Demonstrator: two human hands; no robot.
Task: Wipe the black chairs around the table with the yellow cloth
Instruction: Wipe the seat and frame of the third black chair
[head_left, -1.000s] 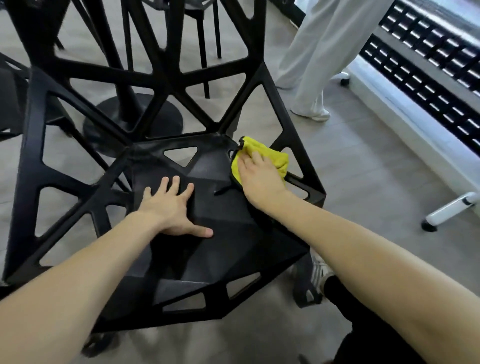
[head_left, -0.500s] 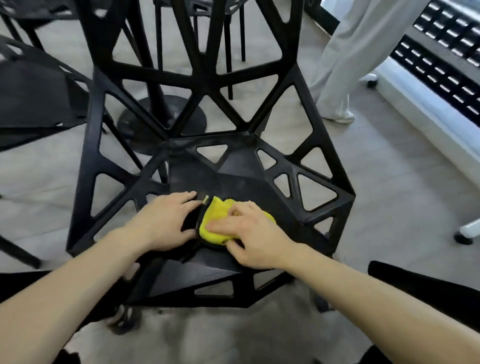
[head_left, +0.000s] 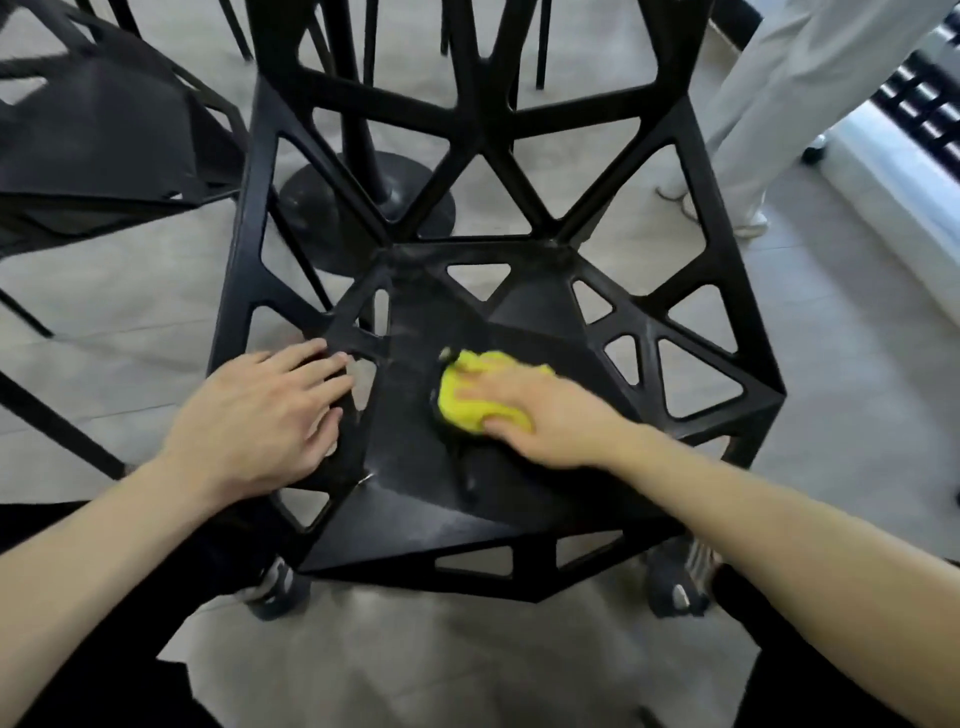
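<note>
A black chair with triangular cut-outs in its seat and back fills the middle of the view. My right hand presses the crumpled yellow cloth flat against the middle of the seat, fingers spread over it. At the seat's left edge my left hand lies palm down on the frame, fingers apart, holding nothing. Most of the cloth's right half is hidden under my right hand.
A second black chair stands at the upper left. The table's black pedestal base sits on the grey floor behind the chair. A person in light trousers stands at the upper right beside a white unit. My shoes show under the seat.
My right hand swept the cloth from the seat's right rear corner to its left middle, then back right toward the centre. My left hand shifted left to the seat's edge.
</note>
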